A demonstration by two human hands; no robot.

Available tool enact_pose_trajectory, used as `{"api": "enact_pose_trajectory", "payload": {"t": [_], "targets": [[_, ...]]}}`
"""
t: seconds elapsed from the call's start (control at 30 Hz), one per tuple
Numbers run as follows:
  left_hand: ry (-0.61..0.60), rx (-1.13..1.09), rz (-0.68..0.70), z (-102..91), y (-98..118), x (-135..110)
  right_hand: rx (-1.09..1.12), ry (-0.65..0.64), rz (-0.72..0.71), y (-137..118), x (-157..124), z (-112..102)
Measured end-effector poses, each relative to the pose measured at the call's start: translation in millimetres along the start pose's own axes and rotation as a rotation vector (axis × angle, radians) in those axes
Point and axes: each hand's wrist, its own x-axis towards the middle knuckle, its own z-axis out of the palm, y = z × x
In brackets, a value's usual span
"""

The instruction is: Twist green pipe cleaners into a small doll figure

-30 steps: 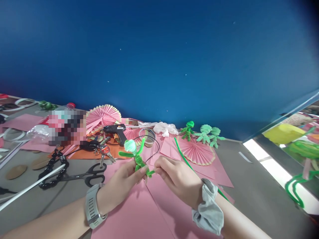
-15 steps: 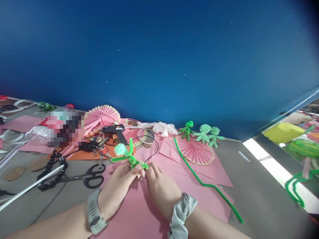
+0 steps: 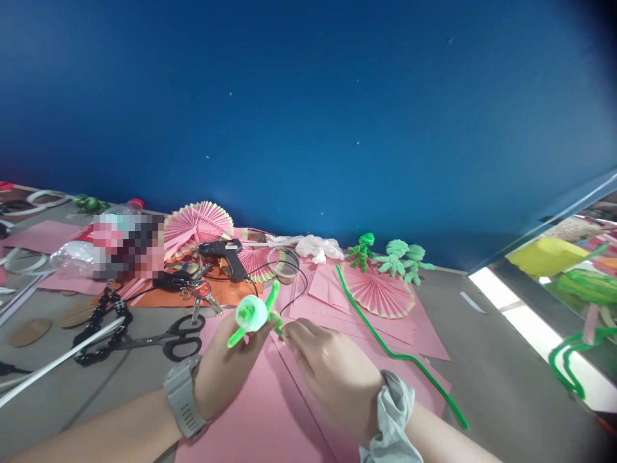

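A small green pipe cleaner figure [image 3: 252, 313] with a pale round head is held over the pink paper [image 3: 250, 411]. My left hand [image 3: 231, 360] is closed around its body, and the head and two arms stick out above the fingers. With bent fingers, my right hand [image 3: 328, 366] pinches a short green end of the figure; the fingertips are partly hidden. To the right of that hand, a long bent green pipe cleaner [image 3: 388, 350] lies across the pink sheets.
Black scissors [image 3: 178, 339], keys [image 3: 205, 292] and a black glue gun [image 3: 226, 254] lie left of and beyond my hands. Finished-looking green figures [image 3: 395, 257] stand along the blue wall [image 3: 308, 116] near a pleated pink paper fan [image 3: 380, 292]. A plastic bottle [image 3: 74, 254] lies far left.
The figure has turned, so its round head now faces me. My right hand has shifted slightly right, drawing apart from the left, with its back turned more upward.
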Motion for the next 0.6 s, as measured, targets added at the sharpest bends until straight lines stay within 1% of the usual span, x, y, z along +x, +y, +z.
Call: {"api": "enact_pose_trajectory", "payload": {"t": [0.1, 0.13, 0.2, 0.23, 0.3, 0.37, 0.43, 0.5, 0.6], "targets": [[-0.075, -0.056, -0.065, 0.0, 10.5, 7.7, 0.104, 0.063, -0.032, 8.3, 1.6, -8.9], [-0.154, -0.141, -0.1, -0.2, 13.8, 9.6, 0.153, 0.092, -0.038, 11.5, 2.9, -11.3], [-0.233, -0.332, -0.208, -0.7, 19.4, 11.3, 0.25, 0.138, -0.024, 17.7, 6.7, -13.3], [-0.26, -0.439, -0.273, -0.9, 21.5, 11.2, 0.292, 0.153, -0.003, 20.3, 8.8, -12.2], [-0.271, -0.611, -0.388, -0.7, 24.2, 9.6, 0.35, 0.148, 0.041, 23.1, 12.7, -5.2], [-0.258, -0.705, -0.451, 0.5, 24.4, 7.5, 0.36, 0.111, 0.073, 22.1, 14.4, 6.8], [-0.22, -0.685, -0.45, 2.3, 22.9, 6.3, 0.32, 0.104, 0.112, 17.5, 13.1, 20.3], [-0.183, -0.573, -0.419, 3.8, 21.0, 6.2, 0.264, 0.074, 0.157, 10.9, 9.7, 31.0], [-0.136, -0.383, -0.382, 4.3, 18.8, 6.7, 0.254, 0.039, 0.168, 2.1, 4.4, 36.2]]}}
